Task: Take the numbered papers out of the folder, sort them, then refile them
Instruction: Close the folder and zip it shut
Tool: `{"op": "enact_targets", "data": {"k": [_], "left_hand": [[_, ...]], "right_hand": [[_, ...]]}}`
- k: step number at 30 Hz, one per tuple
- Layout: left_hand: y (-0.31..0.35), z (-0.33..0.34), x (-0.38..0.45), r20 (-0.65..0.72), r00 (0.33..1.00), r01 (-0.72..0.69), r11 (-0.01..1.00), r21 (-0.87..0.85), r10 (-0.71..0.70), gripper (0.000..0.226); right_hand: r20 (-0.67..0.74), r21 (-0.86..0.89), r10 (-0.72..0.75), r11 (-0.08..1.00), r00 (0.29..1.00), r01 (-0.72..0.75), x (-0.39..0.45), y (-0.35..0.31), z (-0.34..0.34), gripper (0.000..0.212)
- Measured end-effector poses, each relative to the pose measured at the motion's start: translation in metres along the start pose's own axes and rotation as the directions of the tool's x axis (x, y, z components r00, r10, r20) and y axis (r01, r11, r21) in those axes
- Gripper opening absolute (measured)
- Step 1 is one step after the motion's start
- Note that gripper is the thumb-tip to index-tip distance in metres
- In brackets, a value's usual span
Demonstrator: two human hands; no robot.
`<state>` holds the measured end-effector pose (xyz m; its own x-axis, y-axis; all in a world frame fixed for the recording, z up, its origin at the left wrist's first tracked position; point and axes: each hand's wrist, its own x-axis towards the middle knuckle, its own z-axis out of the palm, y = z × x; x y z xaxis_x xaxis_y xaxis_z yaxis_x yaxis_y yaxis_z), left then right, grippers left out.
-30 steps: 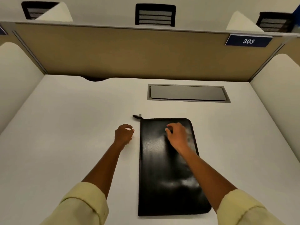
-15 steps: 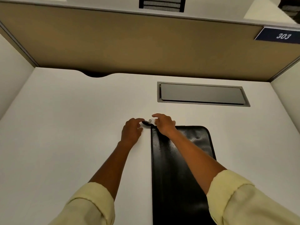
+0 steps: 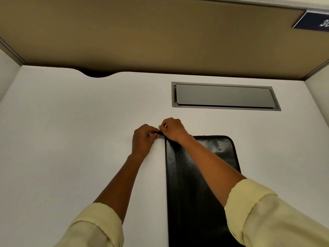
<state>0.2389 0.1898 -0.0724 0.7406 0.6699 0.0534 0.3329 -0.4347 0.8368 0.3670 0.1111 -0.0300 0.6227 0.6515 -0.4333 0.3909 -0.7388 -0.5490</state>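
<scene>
A black zippered folder [image 3: 194, 184] lies closed and lengthwise on the white desk [image 3: 71, 139], right of centre. Its zipper tab [image 3: 159, 133] sticks out at the far left corner. My left hand [image 3: 143, 139] pinches the black tab from the left side. My right hand [image 3: 172, 129] is closed over the same corner, fingers at the zipper pull, its forearm lying across the folder. No papers are visible.
A grey hatch cover [image 3: 224, 95] is set into the desk behind the folder. A tan partition [image 3: 160, 36] closes the back, with a dark cable notch [image 3: 97, 74] at its foot. White side panels stand left and right. A blue number sign [image 3: 315, 22] hangs top right.
Both hands moved from the folder's face and side to its far left corner and closed on the zipper tab. The head leaned forward, bringing the desk closer.
</scene>
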Motion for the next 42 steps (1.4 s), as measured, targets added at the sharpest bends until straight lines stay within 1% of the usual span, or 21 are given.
{"op": "enact_targets", "data": {"k": [3,5,7,10,13,15,19,21,24,28,32,34,37,42], "left_hand": [[-0.001,0.0,-0.001,-0.015,1.0,0.016,1.0,-0.018,-0.016,0.016],[-0.003,-0.001,-0.002,-0.021,1.0,0.023,0.999,-0.025,-0.023,0.014],[-0.005,-0.001,-0.002,-0.027,0.999,0.025,0.999,-0.024,-0.026,0.013],[-0.006,-0.001,-0.003,-0.043,0.999,0.026,0.999,-0.025,-0.028,0.012],[-0.008,0.001,-0.003,-0.054,0.998,0.023,0.999,-0.035,-0.025,0.01],[-0.009,0.002,-0.003,-0.061,0.998,0.031,0.999,-0.044,-0.034,0.008],[-0.007,0.004,-0.003,-0.055,0.998,0.04,0.998,-0.05,-0.043,0.006],[-0.006,0.003,-0.003,-0.048,0.998,0.028,0.999,-0.044,-0.03,0.011],[-0.006,0.001,-0.001,-0.04,0.999,0.001,0.999,-0.04,-0.003,0.015],[-0.004,0.001,-0.002,-0.064,0.998,-0.003,0.999,-0.033,0.001,0.014],[-0.006,0.001,-0.011,-0.107,0.993,0.046,0.998,-0.048,-0.051,0.015],[-0.007,-0.001,-0.014,-0.129,0.99,0.045,0.998,-0.037,-0.049,0.016],[-0.008,-0.004,-0.016,-0.176,0.983,0.044,0.999,-0.027,-0.048,0.016],[-0.007,-0.007,-0.015,-0.177,0.982,0.058,0.998,-0.014,-0.059,0.014]], "right_hand": [[-0.061,0.163,0.017,0.987,0.998,-0.007,0.001,0.0,0.005,0.003],[-0.063,0.26,0.043,0.965,0.997,-0.026,-0.002,0.0,0.004,0.013],[-0.035,0.284,0.034,0.959,0.999,-0.023,-0.004,-0.001,0.002,0.025],[-0.007,0.272,0.022,0.962,1.0,-0.019,-0.003,-0.003,-0.002,0.036],[0.004,0.265,0.032,0.964,0.999,-0.032,-0.003,-0.004,-0.004,0.037],[-0.015,0.229,0.032,0.973,0.999,-0.028,-0.005,-0.002,-0.003,0.033],[-0.171,0.193,0.085,0.98,0.982,-0.052,-0.012,0.005,-0.005,0.012],[-0.214,0.18,0.107,0.981,0.971,-0.068,-0.017,0.011,-0.006,0.009],[-0.237,0.143,0.133,0.984,0.962,-0.101,-0.022,0.021,-0.01,0.011],[-0.241,0.158,0.17,0.978,0.956,-0.135,-0.023,0.024,-0.015,0.016],[-0.164,0.113,0.22,0.973,0.962,-0.203,-0.014,0.023,-0.018,0.027],[-0.144,0.055,0.231,0.973,0.962,-0.225,-0.009,0.029,-0.024,0.032],[-0.166,0.003,0.273,0.961,0.948,-0.276,-0.008,0.052,-0.045,0.034],[-0.242,0.007,0.34,0.937,0.909,-0.348,-0.016,0.108,-0.087,0.032]]}}
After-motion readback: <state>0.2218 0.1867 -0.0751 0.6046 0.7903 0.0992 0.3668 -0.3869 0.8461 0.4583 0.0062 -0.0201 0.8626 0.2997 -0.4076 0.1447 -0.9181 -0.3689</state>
